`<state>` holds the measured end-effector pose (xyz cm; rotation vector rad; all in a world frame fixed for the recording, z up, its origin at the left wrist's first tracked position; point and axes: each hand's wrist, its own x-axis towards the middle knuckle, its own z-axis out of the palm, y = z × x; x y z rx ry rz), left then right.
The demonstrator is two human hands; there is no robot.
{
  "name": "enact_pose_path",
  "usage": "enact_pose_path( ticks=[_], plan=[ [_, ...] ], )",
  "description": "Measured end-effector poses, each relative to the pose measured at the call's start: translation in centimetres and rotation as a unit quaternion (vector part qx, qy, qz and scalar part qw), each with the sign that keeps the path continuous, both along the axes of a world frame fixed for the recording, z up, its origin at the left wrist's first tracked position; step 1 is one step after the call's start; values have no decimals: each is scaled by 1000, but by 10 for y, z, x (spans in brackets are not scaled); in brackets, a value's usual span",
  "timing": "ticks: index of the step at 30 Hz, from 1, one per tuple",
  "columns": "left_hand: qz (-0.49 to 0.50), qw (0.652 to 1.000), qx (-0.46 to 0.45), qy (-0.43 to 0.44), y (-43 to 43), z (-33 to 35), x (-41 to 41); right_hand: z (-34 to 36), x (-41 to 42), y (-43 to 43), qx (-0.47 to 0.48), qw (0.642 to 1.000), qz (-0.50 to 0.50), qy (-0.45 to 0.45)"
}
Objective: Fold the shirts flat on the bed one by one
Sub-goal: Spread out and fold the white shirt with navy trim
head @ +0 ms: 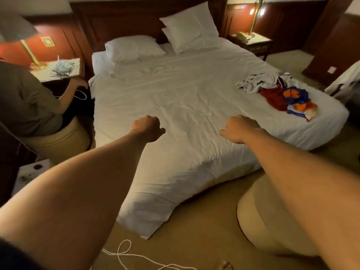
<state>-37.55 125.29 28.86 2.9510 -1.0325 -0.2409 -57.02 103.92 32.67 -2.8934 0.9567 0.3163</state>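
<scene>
A heap of crumpled shirts [276, 92] lies near the right edge of the white bed [175, 98]: a white and black one, a dark red one, and an orange and blue one. Both my arms stretch out over the foot of the bed. My left hand [148, 128] and my right hand [238, 128] hover above the sheet with fingers hanging loosely curled, holding nothing. The shirts lie well to the right of my right hand and beyond it.
Three white pillows [134, 47] lie at the headboard. A person [29, 98] sits at the bed's left side by a nightstand with a lamp [33, 55]. A round beige stool [259, 217] stands under my right arm. A white cord [124, 254] trails on the carpet.
</scene>
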Motion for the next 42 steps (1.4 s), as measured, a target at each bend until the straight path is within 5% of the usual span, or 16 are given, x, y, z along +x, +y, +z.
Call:
enact_pose_path(
  ticks=[11,24,34,42],
  plan=[
    [48,999,-19,2,-236,34,61,38,91,-256,-27,998,61,-19],
    [83,996,-26,30,-433,16,232,35,261,-483,-38,997,67,-30],
    [121,972,-116,162,-619,8,306,20,316,-694,-28,999,40,16],
    [169,919,-222,279,-880,-97,338,-78,342,-948,36,995,55,69]
  ],
)
